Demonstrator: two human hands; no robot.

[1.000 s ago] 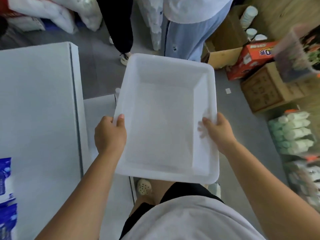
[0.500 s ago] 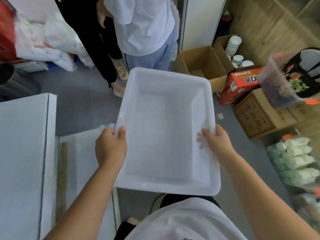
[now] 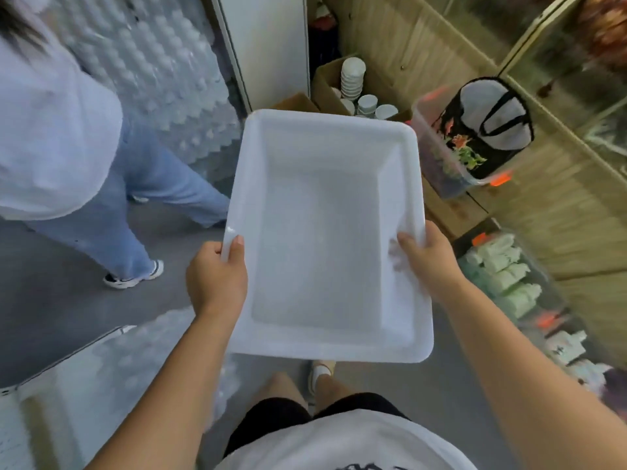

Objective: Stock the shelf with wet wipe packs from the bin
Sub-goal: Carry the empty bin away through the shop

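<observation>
Bin (image 3: 325, 239), empty, hangs mid-frame, left hand (image 3: 217, 279) gripping its 9 o'clock rim, right hand (image 3: 429, 259) its 3 o'clock rim. Its far corner could clip the clear tub (image 3: 437, 164) at 2 o'clock or the passer-by (image 3: 68, 147) at 10.

We wear a white T-shirt (image 3: 342, 446) with dark print at the bottom edge, black shorts (image 3: 271, 422) and a pale shoe (image 3: 320, 370).

Count 1: white bin (image 3: 322, 144), centre. Count 2: left grip (image 3: 215, 279) at 8 o'clock, right grip (image 3: 431, 259) at 4 o'clock. Count 1: second person (image 3: 51, 130), 10 o'clock. Count 1: black bag (image 3: 492, 123), 2 o'clock, inside 1 clear tub (image 3: 441, 171). Count 1: cardboard box (image 3: 327, 84), 12 o'clock, with 1 tall cup stack (image 3: 353, 76). Pale packs (image 3: 502, 273), 3 o'clock: too blurred to count.
</observation>
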